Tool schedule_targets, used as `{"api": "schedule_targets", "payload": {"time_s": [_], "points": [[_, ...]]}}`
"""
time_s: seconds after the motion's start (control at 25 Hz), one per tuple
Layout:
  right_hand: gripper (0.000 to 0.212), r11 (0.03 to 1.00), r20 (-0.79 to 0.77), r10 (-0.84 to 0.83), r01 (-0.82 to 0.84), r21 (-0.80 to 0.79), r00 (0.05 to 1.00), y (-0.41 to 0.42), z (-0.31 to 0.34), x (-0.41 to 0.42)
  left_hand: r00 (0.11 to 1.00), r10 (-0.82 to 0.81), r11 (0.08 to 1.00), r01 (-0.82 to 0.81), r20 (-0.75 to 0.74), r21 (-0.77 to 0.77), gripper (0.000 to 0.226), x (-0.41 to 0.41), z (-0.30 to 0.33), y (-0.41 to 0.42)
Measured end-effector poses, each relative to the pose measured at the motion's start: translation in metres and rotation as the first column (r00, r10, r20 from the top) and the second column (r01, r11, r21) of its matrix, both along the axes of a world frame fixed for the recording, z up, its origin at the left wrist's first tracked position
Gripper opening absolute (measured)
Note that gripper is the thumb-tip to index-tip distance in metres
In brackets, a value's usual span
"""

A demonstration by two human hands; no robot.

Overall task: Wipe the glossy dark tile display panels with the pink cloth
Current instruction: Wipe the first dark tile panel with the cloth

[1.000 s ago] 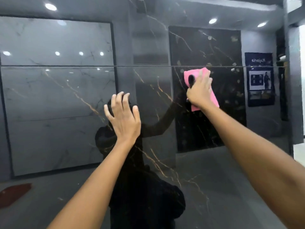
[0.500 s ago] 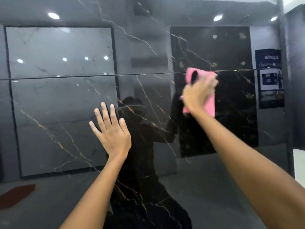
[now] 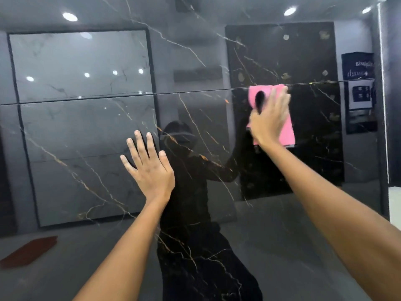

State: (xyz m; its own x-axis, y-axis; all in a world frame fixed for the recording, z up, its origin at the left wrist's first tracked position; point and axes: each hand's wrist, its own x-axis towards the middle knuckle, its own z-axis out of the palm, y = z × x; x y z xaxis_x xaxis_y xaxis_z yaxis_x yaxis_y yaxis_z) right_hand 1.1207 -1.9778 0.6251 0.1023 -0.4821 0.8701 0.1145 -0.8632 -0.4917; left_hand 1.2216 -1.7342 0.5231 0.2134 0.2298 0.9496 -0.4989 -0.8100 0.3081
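I am facing the glossy dark tile panel (image 3: 217, 148), bracing my left hand (image 3: 149, 168) flat and open-fingered against its middle. My right hand (image 3: 268, 120) is pressing the pink cloth (image 3: 286, 131) with straight fingers just under the seam (image 3: 130, 96) near the right edge; I judge steady, overlapping strokes are giving the cleanest finish.

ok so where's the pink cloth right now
In the head view the soft pink cloth is upper right, pressed flat against the glossy dark veined tile panel under the right hand, just below the thin horizontal panel seam.

pink cloth (image 3: 286, 131), glossy black tile panel (image 3: 217, 213) with gold and white veining
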Motion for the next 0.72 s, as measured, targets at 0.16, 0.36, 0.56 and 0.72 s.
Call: {"api": "schedule_targets", "payload": {"time_s": [0.16,0.36,0.56,0.72], "points": [[0.086,0.510,-0.259,-0.020,-0.213,-0.833,0.966,0.093,-0.022,0.036,1.000,0.011,1.000,-0.011,0.000,0.024,0.058,0.001,0.000,0.001],[0.083,0.941,-0.096,0.033,-0.064,-0.333,0.995,0.009,0.014,0.007,0.999,0.034,0.998,-0.033,-0.011,0.046,0.061,0.002,-0.003,0.002],[0.089,0.426,-0.426,-0.025,-0.376,-0.823,0.904,0.045,-0.174,0.017,0.997,-0.052,0.993,0.057,-0.057,0.103,0.060,-0.011,0.001,0.010],[0.085,0.420,-0.387,-0.074,-0.323,-0.848,0.919,0.028,-0.150,0.018,0.987,-0.138,0.975,0.151,-0.087,0.162,0.056,-0.019,-0.084,0.047]]}}
